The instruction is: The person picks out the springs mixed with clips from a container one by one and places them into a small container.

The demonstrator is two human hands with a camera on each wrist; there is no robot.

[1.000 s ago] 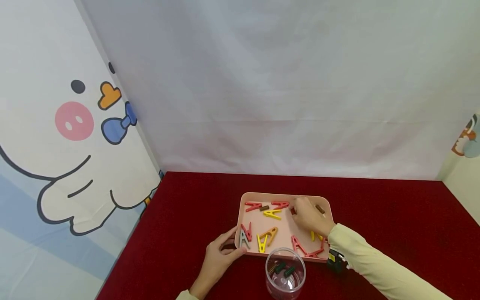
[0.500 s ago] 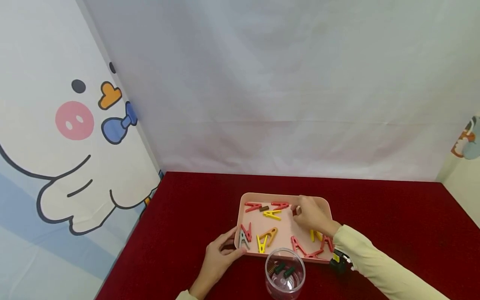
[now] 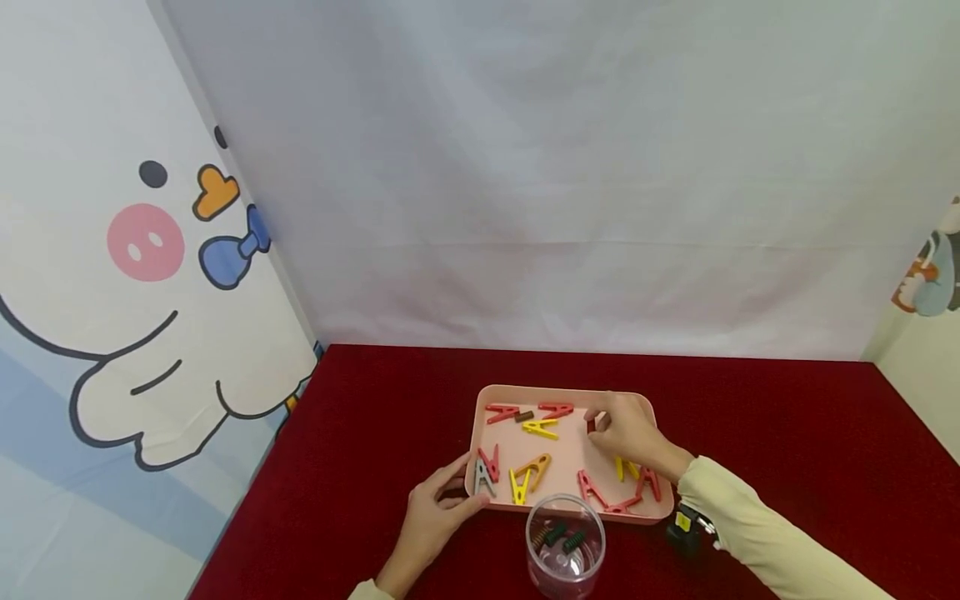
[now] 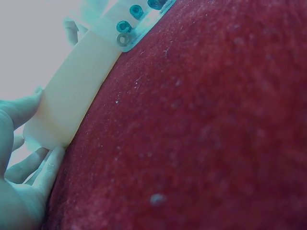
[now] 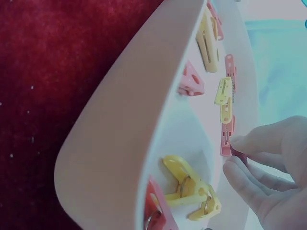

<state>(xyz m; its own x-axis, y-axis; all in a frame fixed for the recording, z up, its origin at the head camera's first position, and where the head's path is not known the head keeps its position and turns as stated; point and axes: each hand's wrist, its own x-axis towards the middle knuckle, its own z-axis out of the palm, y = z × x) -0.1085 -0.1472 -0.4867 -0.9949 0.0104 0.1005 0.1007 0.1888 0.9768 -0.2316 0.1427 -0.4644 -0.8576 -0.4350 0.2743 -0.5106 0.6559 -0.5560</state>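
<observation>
The right hand (image 3: 626,429), right of the lower centre in the head view, was over the right part of the tray, thumb and fingertips together on a small dark coil (image 5: 240,155); the right wrist view showed that coil at the right, beside a red clip's end. The left hand (image 3: 437,506), at the lower centre, gripped the near left corner of the pink tray (image 3: 566,454), thumb on one side and fingers on the other.

Inside the tray, left of the right hand, a brown coil (image 3: 524,416) lay between two red clips (image 3: 556,409), just above a yellow clip (image 3: 539,428). Next to the left hand lay a grey clip (image 3: 482,470) beside another red one, and right of them an orange clip (image 3: 544,461) with a second yellow one. More red clips lay in the tray's lower right, and part of a yellow clip showed below the right hand.

At the bottom of the frame, in front of the tray, a clear cup (image 3: 564,582) stood upright, with dark green coils (image 3: 573,542) and a brown one inside. All rested on a dark red tabletop (image 3: 397,400); a white curtain (image 3: 562,208) filled the upper centre.
</observation>
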